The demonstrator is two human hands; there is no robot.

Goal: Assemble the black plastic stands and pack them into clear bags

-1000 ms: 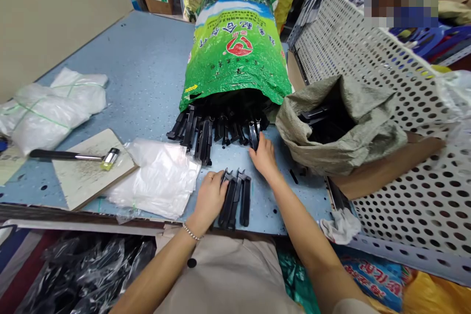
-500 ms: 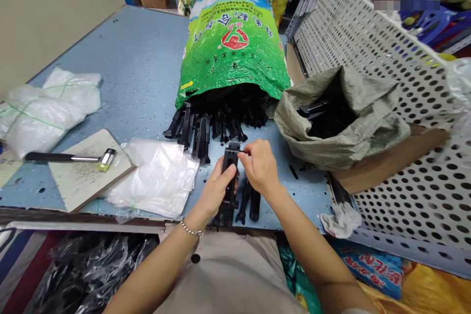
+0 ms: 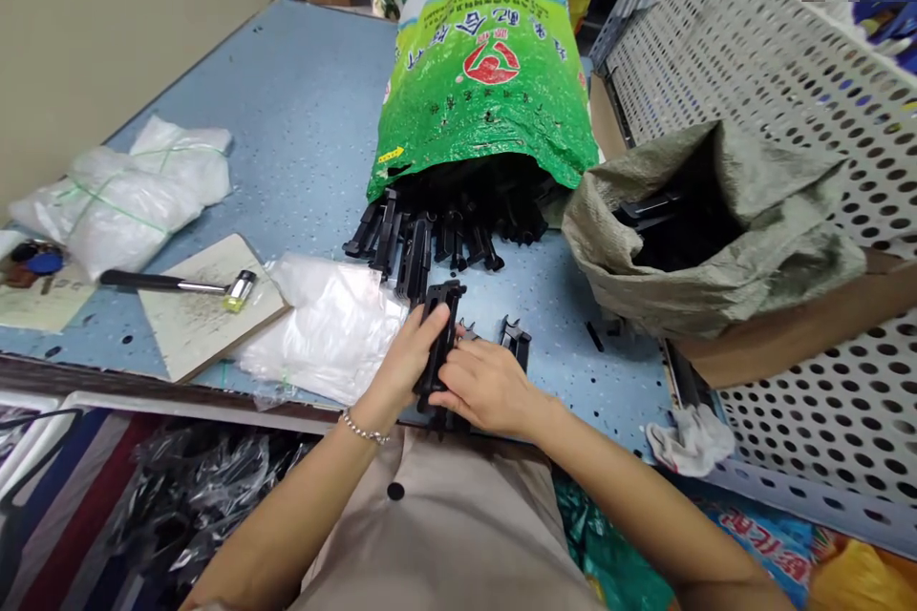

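My left hand is closed around a long black part near the table's front edge, its thumb on top. My right hand has its fingers curled against the lower right side of the same part; whether it also grips a small piece is hidden. Another black part lies just beyond my right hand, partly covered by it. Several more black parts spill from the mouth of a green printed sack ahead of my hands.
Left on the blue table are clear plastic bags, a hammer on a board and wrapped bundles. A grey sack holding black parts stands right, beside a perforated white panel and a white glove.
My right hand has moved from the top end of the black part down to its lower right side. The view has shifted, so the table's contents sit farther right.
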